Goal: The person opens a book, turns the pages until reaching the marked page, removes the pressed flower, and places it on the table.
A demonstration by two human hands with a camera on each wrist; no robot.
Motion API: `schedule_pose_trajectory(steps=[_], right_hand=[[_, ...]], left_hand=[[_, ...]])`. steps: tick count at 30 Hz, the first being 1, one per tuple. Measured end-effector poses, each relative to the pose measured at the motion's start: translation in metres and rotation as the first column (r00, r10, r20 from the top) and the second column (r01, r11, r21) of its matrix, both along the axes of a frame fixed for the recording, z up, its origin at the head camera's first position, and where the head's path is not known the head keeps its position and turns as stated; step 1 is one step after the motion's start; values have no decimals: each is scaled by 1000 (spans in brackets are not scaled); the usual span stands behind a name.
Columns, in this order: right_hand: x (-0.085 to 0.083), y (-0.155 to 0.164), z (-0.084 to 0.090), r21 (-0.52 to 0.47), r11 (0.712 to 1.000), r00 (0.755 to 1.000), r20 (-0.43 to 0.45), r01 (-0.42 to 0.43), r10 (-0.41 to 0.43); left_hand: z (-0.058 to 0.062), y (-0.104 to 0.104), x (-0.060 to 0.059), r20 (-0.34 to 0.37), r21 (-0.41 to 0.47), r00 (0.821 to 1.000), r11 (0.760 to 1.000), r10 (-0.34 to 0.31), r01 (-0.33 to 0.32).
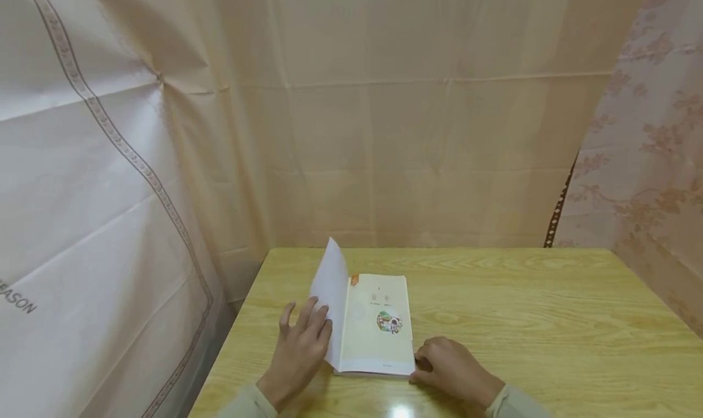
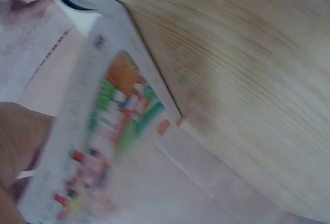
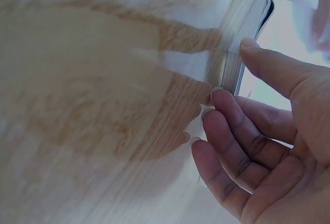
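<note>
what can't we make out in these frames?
- Small print on the book: head view, too small to read.
- Outer cover lettering and picture details: left wrist view, blurred.
- Left hand, fingertips: left wrist view, hidden behind the cover.
- Right hand, index fingertip: right wrist view, hidden behind the next finger.
- Start of the curtain lettering: head view, cut off by the left edge.

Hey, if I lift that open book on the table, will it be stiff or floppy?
The raised cover will probably flop, since it bows as it stands up. The page block should be firmer, as its edge looks thick. The book might slide if pushed, because the tabletop looks shiny.
</note>
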State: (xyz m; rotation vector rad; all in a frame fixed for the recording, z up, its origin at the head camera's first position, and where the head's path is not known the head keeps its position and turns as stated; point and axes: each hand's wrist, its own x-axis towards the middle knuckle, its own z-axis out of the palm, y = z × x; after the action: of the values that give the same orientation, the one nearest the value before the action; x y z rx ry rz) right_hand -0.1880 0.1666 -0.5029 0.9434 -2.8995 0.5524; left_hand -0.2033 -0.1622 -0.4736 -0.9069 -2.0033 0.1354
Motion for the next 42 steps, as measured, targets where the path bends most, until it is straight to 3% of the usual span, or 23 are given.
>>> schedule_pose_trajectory(steps=[5,10,12,16,20,23,26,30,34,37,42], right_hand=[[0,0,0,-17,1000,1000,14,21,-21],[-1,1,-2,-44,998,999,12,41,-40],[-2,0,-3,-34,999,999,-11,35,-35],[-3,-1,-3,8,1000,998,-70,1,0],[-4,-3,0,53,997,993,-102,-49,54],[-4,-4,4,61,995,989,-118,-79,86],[-5,-3,6,53,991,981,-148,-120,127],[-8,-2,8,37,983,967,-175,-182,186],[-10,-1,9,15,972,950,-210,-235,233],[-10,-1,10,18,967,941,-226,-254,251],[-11,-5,12,46,976,960,-171,-215,220]], left_hand=[[-2,-5,5,109,-82,979,983,175,-166],[-4,-6,10,219,-153,929,951,298,-269],[-5,-5,11,276,-165,907,946,317,-280],[-11,1,12,415,-154,871,964,264,-219],[-20,5,8,582,-135,799,987,153,-91],[-25,8,5,660,-133,743,991,109,-27],[-26,10,3,693,-132,716,991,84,11],[-27,13,1,707,-143,704,989,71,43],[-28,17,2,668,-162,741,985,66,58],[-28,18,1,648,-166,760,984,55,71],[-28,19,0,644,-174,764,981,49,84]])
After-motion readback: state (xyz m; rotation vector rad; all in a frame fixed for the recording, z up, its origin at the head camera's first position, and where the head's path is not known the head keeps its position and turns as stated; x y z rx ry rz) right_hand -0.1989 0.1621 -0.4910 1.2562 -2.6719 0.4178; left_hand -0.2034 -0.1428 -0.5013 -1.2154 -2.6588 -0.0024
